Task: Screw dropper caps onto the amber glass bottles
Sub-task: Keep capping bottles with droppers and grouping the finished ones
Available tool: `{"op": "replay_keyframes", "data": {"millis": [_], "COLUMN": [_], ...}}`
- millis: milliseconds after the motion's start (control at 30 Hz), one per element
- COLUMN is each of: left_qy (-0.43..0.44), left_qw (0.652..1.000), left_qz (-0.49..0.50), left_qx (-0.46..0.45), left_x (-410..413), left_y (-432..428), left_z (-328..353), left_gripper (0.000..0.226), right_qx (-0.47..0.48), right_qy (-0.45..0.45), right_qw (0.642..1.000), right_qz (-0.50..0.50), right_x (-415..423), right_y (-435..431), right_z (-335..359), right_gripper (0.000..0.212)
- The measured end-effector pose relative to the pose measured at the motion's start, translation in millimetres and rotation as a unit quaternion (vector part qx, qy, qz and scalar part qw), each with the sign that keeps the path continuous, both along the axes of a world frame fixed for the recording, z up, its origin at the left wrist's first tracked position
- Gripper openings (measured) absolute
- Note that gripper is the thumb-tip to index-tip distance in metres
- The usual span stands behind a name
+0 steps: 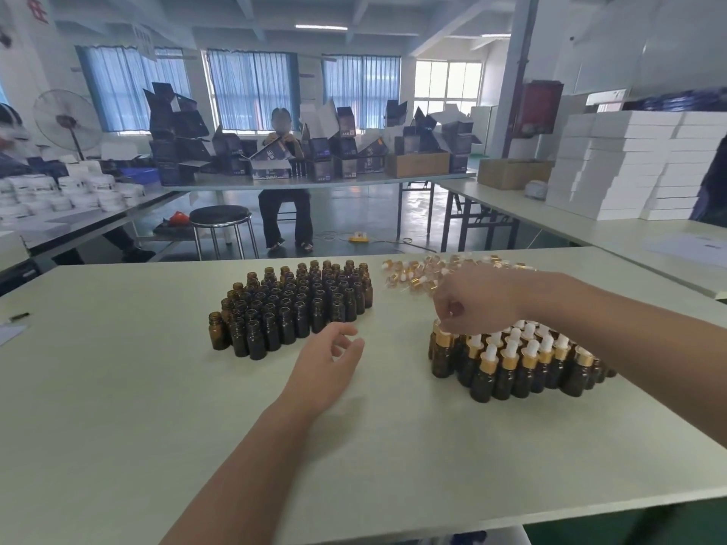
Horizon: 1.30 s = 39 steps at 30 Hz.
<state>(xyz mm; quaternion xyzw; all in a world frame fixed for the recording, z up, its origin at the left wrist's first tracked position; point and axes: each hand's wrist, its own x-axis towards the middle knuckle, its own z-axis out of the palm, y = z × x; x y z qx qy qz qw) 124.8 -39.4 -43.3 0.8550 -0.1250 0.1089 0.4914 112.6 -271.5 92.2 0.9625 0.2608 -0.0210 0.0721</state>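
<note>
My left hand (326, 363) hung just above the table (118, 387), fingers loosely curled and holding nothing, just beside the near edge of the open bottles (291, 304). My right hand (478, 304) reached down over the capped bottles (519, 359), its fingertips pinching the cap (443, 339) of the one at that cluster's far left corner. Loose caps (417, 275) lay heaped beyond my right hand, near the table's far edge.

Hardly any legible writing
Red Chinese characters on the white wall (37, 11) at top left — cut off, unreadable; the hanging sign (143, 41) and the printed dark boxes (346, 127) on the far table (314, 182) are too blurred.
</note>
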Motion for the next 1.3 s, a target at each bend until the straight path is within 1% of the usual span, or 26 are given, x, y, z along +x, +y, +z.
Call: {"op": "replay_keyframes", "data": {"millis": [67, 167, 267, 333, 433, 533, 600, 667, 767, 867, 933, 1000, 1133, 1300], "left_qy": [-0.005, -0.006, -0.004, -0.011, -0.018, 0.003, 0.02, 0.036, 0.064, 0.08, 0.081, 0.081, 0.075, 0.073], "left_qw": [1.0, 0.998, 0.989, 0.975, 0.944, 0.911, 0.896, 0.889, 0.888, 0.889, 0.888, 0.887, 0.879, 0.872], "left_qz": [0.013, 0.054, 0.123, 0.173, 0.233, 0.273, 0.288, 0.297, 0.296, 0.293, 0.294, 0.296, 0.305, 0.311], "left_qx": [-0.003, -0.03, -0.085, -0.138, -0.231, -0.311, -0.338, -0.347, -0.346, -0.344, -0.344, -0.346, -0.359, -0.37], "left_x": [1, 2, 5, 6, 7, 8, 10, 11, 12, 13, 14, 16, 18, 18], "left_y": [0, 0, 4, 7, 11, 15, 16, 18, 20, 20, 21, 22, 23, 24], "left_z": [-1, 0, 2, 5, 9, 13, 14, 15, 15, 14, 14, 14, 14, 14], "left_gripper": [0.014, 0.013, 0.028, 0.041, 0.057, 0.064, 0.065, 0.065, 0.065, 0.063, 0.062, 0.062, 0.055, 0.045], "right_qx": [-0.02, -0.051, -0.069, -0.071, -0.066, -0.063, -0.05, -0.014, 0.08, 0.157, 0.171, 0.154, 0.032, 0.015], "right_qy": [-0.006, -0.016, -0.01, -0.008, -0.007, 0.013, 0.027, 0.034, 0.022, -0.019, -0.035, -0.018, 0.043, 0.059], "right_qw": [1.0, 0.999, 0.997, 0.997, 0.998, 0.998, 0.998, 0.999, 0.995, 0.981, 0.969, 0.96, 0.961, 0.945], "right_qz": [0.001, -0.01, -0.021, -0.024, -0.022, -0.026, -0.03, -0.034, -0.054, -0.114, -0.174, -0.232, -0.271, -0.321], "right_x": [-1, -3, -5, -5, -6, -6, -4, 0, 14, 39, 57, 71, 87, 102], "right_y": [-3, -6, -8, -10, -12, -12, -13, -16, -28, -51, -68, -79, -74, -55], "right_z": [-1, -4, -7, -8, -9, -6, -2, 3, 10, 11, 4, -6, -24, -35], "right_gripper": [0.013, 0.017, 0.013, 0.016, 0.019, 0.018, 0.017, 0.019, 0.017, 0.015, 0.021, 0.026, 0.037, 0.038]}}
